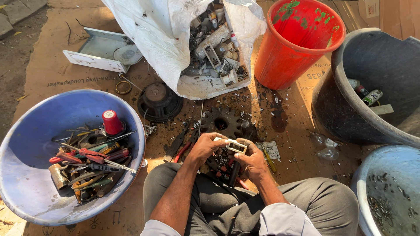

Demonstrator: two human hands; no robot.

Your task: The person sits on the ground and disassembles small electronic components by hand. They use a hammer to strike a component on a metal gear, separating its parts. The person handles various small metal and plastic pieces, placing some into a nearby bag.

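Note:
Both my hands hold one small white rectangular plastic frame (236,147) above my lap. My left hand (205,147) grips its left end and my right hand (253,161) its right end. Under the hands lie pliers with red handles (180,148) and other dark tools (221,168) on the cardboard. A dark toothed gear wheel (222,122) lies just beyond my hands.
A blue basin (26,157) of screwdrivers and pliers is at my left. A white sack (162,35) of scrap parts lies ahead, with a red bucket (297,48), a dark tub (372,70) and a pale basin (385,192) to the right. A black speaker (158,102) sits on the cardboard.

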